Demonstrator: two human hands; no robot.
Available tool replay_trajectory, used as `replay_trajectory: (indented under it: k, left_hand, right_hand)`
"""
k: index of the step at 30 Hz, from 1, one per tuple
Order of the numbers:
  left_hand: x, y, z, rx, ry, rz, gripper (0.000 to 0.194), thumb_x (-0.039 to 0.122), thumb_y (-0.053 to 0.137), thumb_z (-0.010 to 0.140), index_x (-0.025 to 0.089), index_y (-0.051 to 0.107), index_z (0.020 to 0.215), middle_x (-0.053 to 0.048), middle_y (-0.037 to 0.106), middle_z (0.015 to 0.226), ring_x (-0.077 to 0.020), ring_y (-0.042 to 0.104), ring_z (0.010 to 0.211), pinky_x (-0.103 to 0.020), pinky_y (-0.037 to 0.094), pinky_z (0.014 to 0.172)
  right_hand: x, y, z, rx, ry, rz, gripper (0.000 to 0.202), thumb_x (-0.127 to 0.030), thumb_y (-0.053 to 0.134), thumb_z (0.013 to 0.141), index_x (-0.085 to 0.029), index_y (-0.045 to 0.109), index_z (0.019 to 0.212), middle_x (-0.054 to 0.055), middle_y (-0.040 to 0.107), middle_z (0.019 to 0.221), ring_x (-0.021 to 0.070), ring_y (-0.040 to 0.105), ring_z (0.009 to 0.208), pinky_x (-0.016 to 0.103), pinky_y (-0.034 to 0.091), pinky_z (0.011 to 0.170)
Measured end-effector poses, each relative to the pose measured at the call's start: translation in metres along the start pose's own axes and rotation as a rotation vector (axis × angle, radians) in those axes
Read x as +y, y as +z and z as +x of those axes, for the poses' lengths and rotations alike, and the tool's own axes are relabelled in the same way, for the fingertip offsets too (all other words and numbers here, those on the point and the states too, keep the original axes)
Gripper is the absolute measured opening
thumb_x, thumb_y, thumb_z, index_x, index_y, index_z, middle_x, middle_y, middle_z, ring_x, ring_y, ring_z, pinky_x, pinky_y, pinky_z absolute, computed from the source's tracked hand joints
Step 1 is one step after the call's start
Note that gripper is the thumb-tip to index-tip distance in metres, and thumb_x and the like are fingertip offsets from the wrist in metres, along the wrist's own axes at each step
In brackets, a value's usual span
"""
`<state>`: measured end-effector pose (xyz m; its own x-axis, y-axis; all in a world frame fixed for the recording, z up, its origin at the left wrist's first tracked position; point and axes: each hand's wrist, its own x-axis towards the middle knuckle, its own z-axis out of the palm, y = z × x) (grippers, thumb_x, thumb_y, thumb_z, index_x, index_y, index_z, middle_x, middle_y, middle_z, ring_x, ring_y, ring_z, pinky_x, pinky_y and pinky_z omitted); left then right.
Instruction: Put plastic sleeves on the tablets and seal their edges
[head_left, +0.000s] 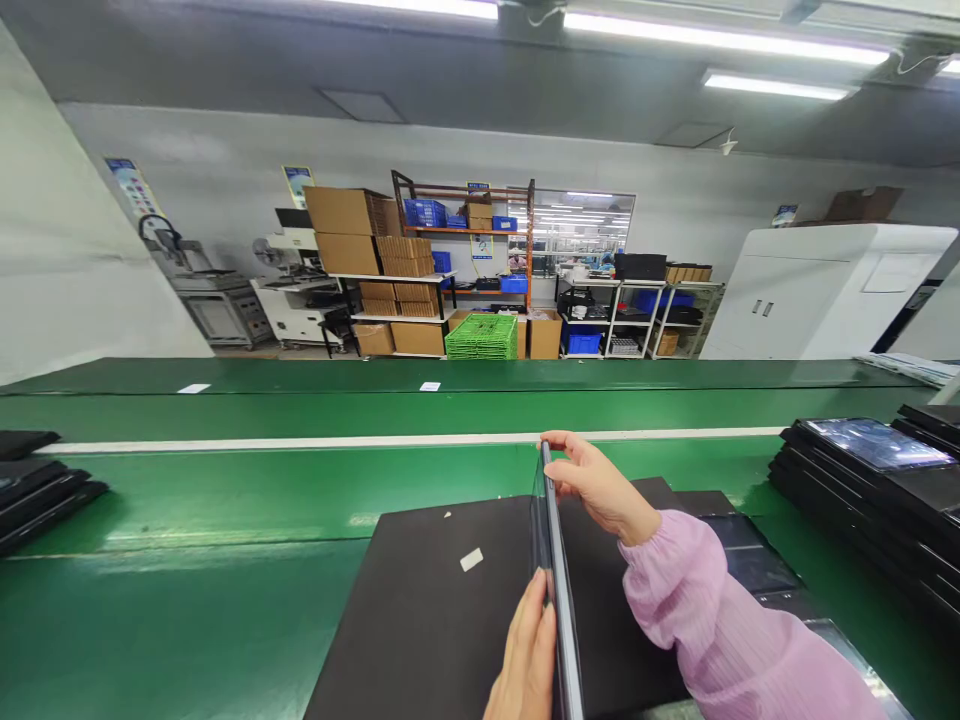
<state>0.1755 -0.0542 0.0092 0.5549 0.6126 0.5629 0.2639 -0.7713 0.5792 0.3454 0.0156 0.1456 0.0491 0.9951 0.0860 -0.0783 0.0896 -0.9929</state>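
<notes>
A thin, slab-like tablet (pixel 562 600) stands on edge in front of me, its narrow grey side facing me. What looks like a clear sheet or glass face (pixel 537 520) shows along its left. My right hand (pixel 589 480), in a pink sleeve, pinches the far upper end between thumb and fingers. Lower down, my left hand (pixel 525 650) presses its fingers along the left face, gripping the near part. Beneath lies a black mat (pixel 427 600) with a small white piece (pixel 472 560) on it. The tablet's broad faces are mostly hidden from this angle.
Black trays or panels are stacked at the right (pixel 862 490), with another dark stack (pixel 45 495) at the far left. Flat dark panels (pixel 750 550) lie beyond my right forearm. The green bench (pixel 225 600) carries a white strip (pixel 300 441). Shelves, cartons and green crates (pixel 481 337) stand behind.
</notes>
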Motion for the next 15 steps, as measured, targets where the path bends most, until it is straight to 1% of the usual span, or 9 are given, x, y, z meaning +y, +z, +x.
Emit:
replay_trajectory:
  k: [2, 5, 8, 10, 12, 13, 14, 15]
  left_hand:
    - [0.002, -0.001, 0.002, -0.020, -0.001, 0.001, 0.068, 0.011, 0.031, 0.092, 0.036, -0.013, 0.138, -0.011, 0.028, 0.147, -0.0241, 0.022, 0.133, -0.040, 0.037, 0.104]
    - [0.007, -0.003, 0.006, -0.015, 0.014, -0.033, 0.066, 0.014, 0.030, 0.093, 0.037, -0.011, 0.139, -0.010, 0.025, 0.148, -0.0245, 0.020, 0.134, -0.040, 0.036, 0.104]
    - [0.012, -0.008, 0.007, -0.025, 0.048, -0.105, 0.061, 0.020, 0.028, 0.094, 0.038, -0.006, 0.141, -0.009, 0.017, 0.151, -0.0258, 0.019, 0.135, -0.041, 0.032, 0.106]
    - [0.014, -0.014, 0.006, -0.036, 0.069, -0.171, 0.060, 0.026, 0.031, 0.094, 0.036, -0.003, 0.141, -0.009, 0.015, 0.151, -0.0273, 0.017, 0.136, -0.044, 0.029, 0.107]
    - [0.015, -0.021, 0.007, -0.050, 0.055, -0.276, 0.058, 0.032, 0.035, 0.092, 0.036, 0.005, 0.142, -0.009, 0.015, 0.151, -0.0287, 0.017, 0.135, -0.046, 0.027, 0.107]
    - [0.016, -0.025, 0.010, -0.057, 0.033, -0.339, 0.057, 0.037, 0.038, 0.091, 0.036, 0.012, 0.142, -0.008, 0.018, 0.150, -0.0296, 0.019, 0.135, -0.047, 0.027, 0.107]
    - [0.018, -0.029, 0.014, -0.064, 0.009, -0.398, 0.054, 0.042, 0.039, 0.090, 0.035, 0.021, 0.141, -0.008, 0.021, 0.149, -0.0304, 0.021, 0.134, -0.047, 0.028, 0.106]
    - [0.022, -0.034, 0.022, -0.073, -0.010, -0.441, 0.052, 0.046, 0.037, 0.090, 0.034, 0.028, 0.139, -0.007, 0.026, 0.148, -0.0308, 0.023, 0.133, -0.048, 0.028, 0.105]
  right_hand:
    - [0.000, -0.001, -0.002, -0.004, 0.001, -0.021, 0.046, -0.018, 0.058, 0.064, -0.017, 0.047, 0.109, -0.004, 0.049, 0.070, 0.0091, 0.050, 0.056, 0.021, 0.045, 0.049]
    - [-0.002, -0.004, 0.000, -0.003, -0.001, -0.044, 0.050, -0.019, 0.058, 0.066, -0.017, 0.046, 0.114, -0.003, 0.050, 0.070, 0.0101, 0.051, 0.059, 0.021, 0.045, 0.051]
    - [-0.002, -0.006, -0.001, 0.024, -0.029, -0.069, 0.050, -0.019, 0.059, 0.067, -0.017, 0.048, 0.116, 0.000, 0.055, 0.082, 0.0098, 0.051, 0.061, 0.022, 0.045, 0.052]
    - [0.008, -0.003, -0.011, 0.065, -0.060, -0.090, 0.049, -0.023, 0.059, 0.070, -0.019, 0.047, 0.117, 0.003, 0.056, 0.094, 0.0104, 0.052, 0.064, 0.024, 0.047, 0.057]
    - [0.029, 0.006, -0.030, 0.162, -0.192, -0.139, 0.047, -0.029, 0.058, 0.075, -0.023, 0.047, 0.120, 0.004, 0.056, 0.104, 0.0144, 0.055, 0.075, 0.032, 0.050, 0.071]
    - [0.042, 0.013, -0.042, 0.254, -0.324, -0.177, 0.044, -0.033, 0.056, 0.078, -0.024, 0.048, 0.120, 0.005, 0.056, 0.105, 0.0178, 0.057, 0.084, 0.038, 0.048, 0.080]
    - [0.054, 0.020, -0.054, 0.293, -0.522, -0.212, 0.042, -0.035, 0.056, 0.079, -0.026, 0.050, 0.120, 0.006, 0.056, 0.111, 0.0234, 0.053, 0.101, 0.045, 0.043, 0.092]
    - [0.064, 0.028, -0.064, 0.250, -0.675, -0.228, 0.040, -0.040, 0.056, 0.079, -0.029, 0.053, 0.117, 0.005, 0.056, 0.116, 0.0279, 0.049, 0.111, 0.050, 0.038, 0.097]
